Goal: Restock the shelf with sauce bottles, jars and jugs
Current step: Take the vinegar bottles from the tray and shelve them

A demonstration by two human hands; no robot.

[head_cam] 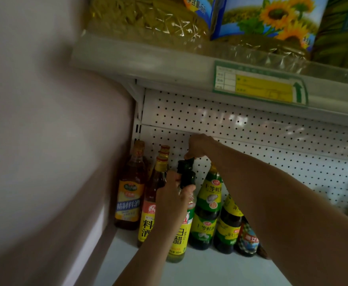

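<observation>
Left hand (172, 200) wraps vinegar bottle (179, 238) neck (upright on shelf (210, 269)).

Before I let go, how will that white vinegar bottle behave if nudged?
The vinegar bottle is tall and narrow, so it probably tips easily. It looks full, so likely heavy for its size. Standing close to the green-label bottle, a fall could knock its neighbours over.

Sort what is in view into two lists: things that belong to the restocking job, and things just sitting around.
Part of the job:
- white vinegar bottle, gripped by the left hand
- dark-capped bottle, right hand on its top
- cooking wine bottles
- green-labelled sauce bottles
- lower shelf

Just there:
- oil jugs on the shelf above
- price tag
- pegboard back panel
</observation>
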